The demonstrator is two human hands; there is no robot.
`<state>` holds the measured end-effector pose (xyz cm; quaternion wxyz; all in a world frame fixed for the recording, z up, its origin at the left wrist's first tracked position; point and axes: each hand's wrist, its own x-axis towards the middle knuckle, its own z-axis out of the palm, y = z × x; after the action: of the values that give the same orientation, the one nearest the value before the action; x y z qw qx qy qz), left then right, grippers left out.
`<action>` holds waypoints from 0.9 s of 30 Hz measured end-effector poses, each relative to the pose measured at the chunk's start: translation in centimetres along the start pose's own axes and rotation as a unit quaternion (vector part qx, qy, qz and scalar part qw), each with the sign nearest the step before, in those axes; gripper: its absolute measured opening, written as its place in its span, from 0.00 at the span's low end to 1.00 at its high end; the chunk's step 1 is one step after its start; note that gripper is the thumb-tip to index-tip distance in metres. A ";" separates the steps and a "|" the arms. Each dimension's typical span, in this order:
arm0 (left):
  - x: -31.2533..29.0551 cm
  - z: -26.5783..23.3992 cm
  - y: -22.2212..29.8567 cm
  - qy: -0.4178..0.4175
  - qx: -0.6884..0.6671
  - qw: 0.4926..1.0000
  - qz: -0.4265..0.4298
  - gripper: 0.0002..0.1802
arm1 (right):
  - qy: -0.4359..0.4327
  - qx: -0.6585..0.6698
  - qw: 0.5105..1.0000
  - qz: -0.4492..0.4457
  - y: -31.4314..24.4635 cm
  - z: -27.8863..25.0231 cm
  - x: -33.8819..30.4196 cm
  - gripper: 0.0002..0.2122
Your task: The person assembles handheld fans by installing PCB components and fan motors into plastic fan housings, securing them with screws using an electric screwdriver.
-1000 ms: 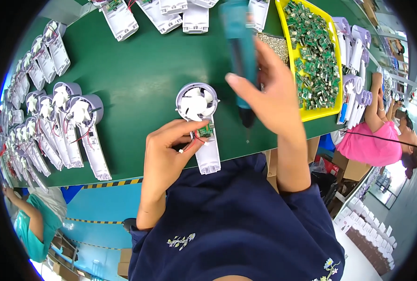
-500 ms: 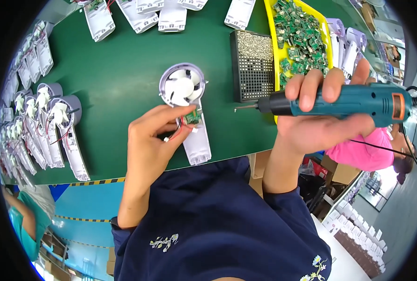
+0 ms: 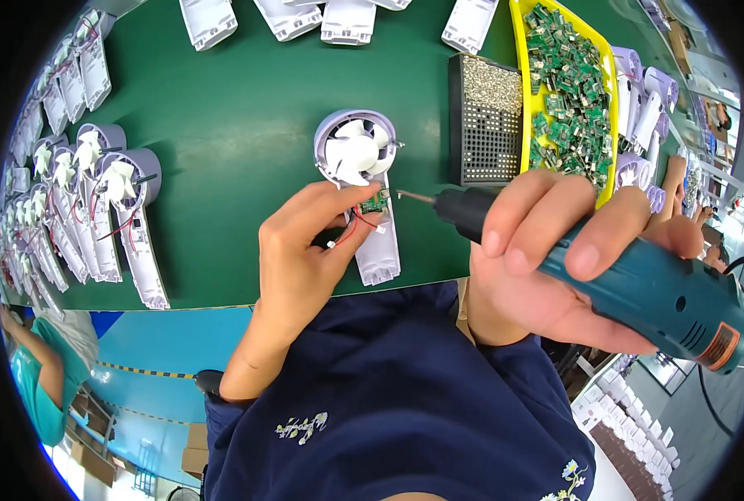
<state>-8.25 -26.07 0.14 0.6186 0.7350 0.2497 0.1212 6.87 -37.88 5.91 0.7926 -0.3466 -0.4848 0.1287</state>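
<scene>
Between the fingertips of my left hand is a small green circuit board with red and black wires. It sits at the top of the white handle shell of a small handheld fan, just below its white-bladed round head. My right hand is wrapped round a teal electric screwdriver. The screwdriver slants, its thin bit pointing left toward the board. A tiny screw shows at the bit's tip, a little apart from the board.
Beyond the screwdriver lies a black perforated screw tray, beside a yellow bin of circuit boards. Several fan units line the left side; white shells lie at the far edge. More fans stand right. A cable trails from the screwdriver.
The screwdriver has swung from level to slanted, its tip moving nearer to the board. My left hand keeps the board against the handle. The whole view has shifted slightly.
</scene>
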 end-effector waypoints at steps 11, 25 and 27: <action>-0.2 0.7 0.1 0.063 0.003 0.998 0.017 0.13 | -0.071 -0.062 0.995 0.034 -0.1 1.5 -0.1 0.35; 0.0 1.1 -0.3 0.084 0.005 0.995 0.045 0.07 | 0.060 0.010 0.998 0.011 0.7 2.0 -0.6 0.34; 0.0 1.1 -0.3 0.079 0.007 0.996 0.044 0.07 | 0.105 0.033 0.994 0.000 1.4 2.4 -0.6 0.35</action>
<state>-7.81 -26.98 -0.32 0.5861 0.7374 0.2663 0.2042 4.73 -36.19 5.24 0.8502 -0.3317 -0.3945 0.1074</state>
